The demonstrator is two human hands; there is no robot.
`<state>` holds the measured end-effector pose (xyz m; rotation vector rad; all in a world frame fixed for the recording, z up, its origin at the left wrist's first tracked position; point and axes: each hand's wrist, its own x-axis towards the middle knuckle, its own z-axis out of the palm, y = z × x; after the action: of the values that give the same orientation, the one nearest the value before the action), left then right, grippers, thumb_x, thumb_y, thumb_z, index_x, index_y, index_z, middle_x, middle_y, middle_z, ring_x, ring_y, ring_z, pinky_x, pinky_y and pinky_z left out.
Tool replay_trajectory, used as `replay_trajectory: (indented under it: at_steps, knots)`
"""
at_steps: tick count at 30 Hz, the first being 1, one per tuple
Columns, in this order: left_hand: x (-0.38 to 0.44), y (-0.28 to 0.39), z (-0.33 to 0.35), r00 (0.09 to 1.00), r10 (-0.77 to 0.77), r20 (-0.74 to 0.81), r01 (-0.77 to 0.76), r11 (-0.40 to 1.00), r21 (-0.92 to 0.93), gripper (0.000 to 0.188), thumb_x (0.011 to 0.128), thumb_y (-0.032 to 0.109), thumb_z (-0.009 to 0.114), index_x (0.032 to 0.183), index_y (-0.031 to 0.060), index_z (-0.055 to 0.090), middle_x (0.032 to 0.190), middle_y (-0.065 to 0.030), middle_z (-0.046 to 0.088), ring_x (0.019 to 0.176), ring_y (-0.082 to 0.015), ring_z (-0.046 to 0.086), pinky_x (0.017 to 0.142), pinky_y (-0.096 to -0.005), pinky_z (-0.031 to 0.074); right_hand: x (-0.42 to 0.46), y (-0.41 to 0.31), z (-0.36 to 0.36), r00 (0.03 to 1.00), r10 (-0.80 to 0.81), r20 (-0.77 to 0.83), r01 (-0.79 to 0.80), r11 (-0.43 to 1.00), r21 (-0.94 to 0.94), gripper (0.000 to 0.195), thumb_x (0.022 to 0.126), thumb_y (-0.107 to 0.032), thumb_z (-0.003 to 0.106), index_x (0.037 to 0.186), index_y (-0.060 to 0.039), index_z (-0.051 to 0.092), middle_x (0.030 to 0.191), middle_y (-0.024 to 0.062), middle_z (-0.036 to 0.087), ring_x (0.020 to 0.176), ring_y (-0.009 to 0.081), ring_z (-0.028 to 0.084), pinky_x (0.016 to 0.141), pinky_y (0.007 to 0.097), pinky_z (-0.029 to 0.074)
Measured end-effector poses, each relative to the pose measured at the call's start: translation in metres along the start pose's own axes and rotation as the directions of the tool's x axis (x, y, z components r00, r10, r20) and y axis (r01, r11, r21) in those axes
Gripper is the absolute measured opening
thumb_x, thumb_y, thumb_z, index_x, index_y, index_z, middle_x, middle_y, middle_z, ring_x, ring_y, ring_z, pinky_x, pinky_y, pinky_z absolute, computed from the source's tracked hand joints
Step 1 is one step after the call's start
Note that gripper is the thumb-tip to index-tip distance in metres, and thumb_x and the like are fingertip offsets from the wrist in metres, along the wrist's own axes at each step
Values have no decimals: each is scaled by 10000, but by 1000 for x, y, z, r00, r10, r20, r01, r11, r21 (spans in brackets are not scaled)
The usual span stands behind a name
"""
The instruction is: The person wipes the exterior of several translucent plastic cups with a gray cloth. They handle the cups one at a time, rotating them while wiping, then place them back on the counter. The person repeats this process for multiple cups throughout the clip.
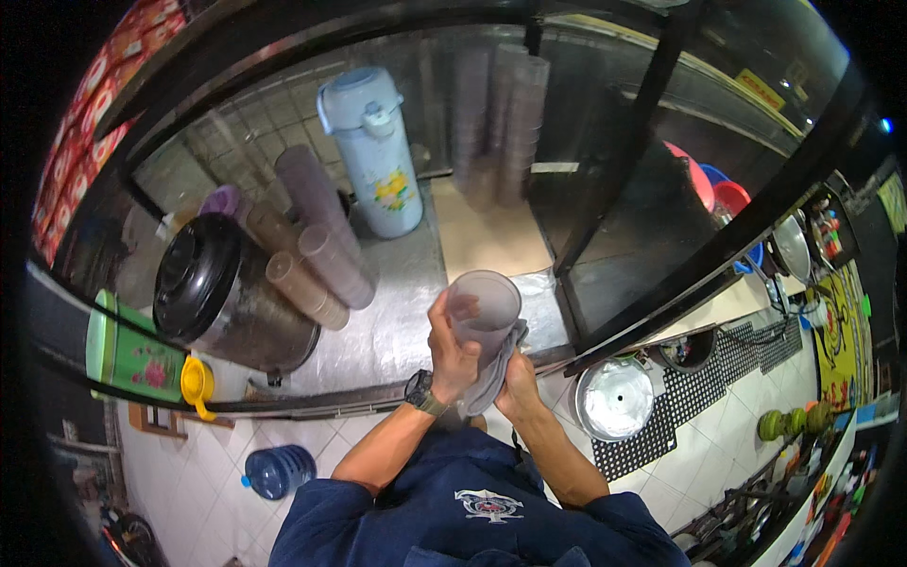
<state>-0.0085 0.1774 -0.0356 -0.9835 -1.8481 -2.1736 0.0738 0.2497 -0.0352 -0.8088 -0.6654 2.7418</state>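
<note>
A stack of translucent plastic cups (489,305), its rim facing up, is held in front of my body at the counter's front edge. My left hand (453,354), with a watch on the wrist, wraps around its side. My right hand (517,379) holds a grey cloth (496,375) against the lower right side of the cups. The cloth and fingers hide the bottom of the stack, so how many cups it has I cannot tell. Beyond my hands lie the metal counter top (397,333) and a tan board (489,234).
On the counter's left are a large lidded metal container (234,298), more cup stacks (336,262) and a blue flowered airpot (375,156). Tall cup stacks (521,135) stand at the back. A dark frame post (623,156) rises at right; a metal pot (615,398) is lower right.
</note>
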Motion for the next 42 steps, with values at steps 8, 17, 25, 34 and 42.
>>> replay_trajectory:
  at_steps: [8,17,25,34,42]
  knots:
    - [52,10,2,834,-284,474,161,945,285,1019,720,326,759,1394,-31,84,1283,-274,440,1182,-376,475,990,-402,373,22,-21,-22,988,-125,-85,127,992,11,366,945,-268,466,1151,32,511,1041,130,609,940,223,617,813,350,531]
    - [208,-88,-20,828,-448,336,198,796,572,846,680,476,747,1213,-48,350,1166,-314,473,1032,-360,563,824,-392,487,-11,-34,-3,970,-127,-207,116,991,-62,321,893,-217,593,1114,13,547,1014,105,626,894,199,627,778,327,538]
    - [327,-126,6,772,-376,513,-388,360,848,961,637,484,766,1303,-50,326,1257,-330,405,1130,-410,486,916,-422,445,-36,-17,-34,917,-207,-341,194,978,-70,342,920,-207,551,1187,4,511,1073,100,613,919,204,611,812,329,517]
    - [356,-133,53,755,-440,486,-437,215,873,862,621,333,826,1298,23,390,1335,-207,378,1147,-413,479,889,-497,478,-54,-9,-40,860,-254,-442,279,960,-8,298,936,-212,517,1136,7,538,1008,94,631,863,195,627,772,333,535]
    - [348,-178,77,742,-341,578,-516,260,816,745,630,275,818,1241,29,470,1354,-187,356,1129,-414,483,872,-483,499,-61,-7,-46,845,-270,-461,298,955,-13,345,933,-237,517,1146,34,521,1027,129,625,883,240,634,779,379,545]
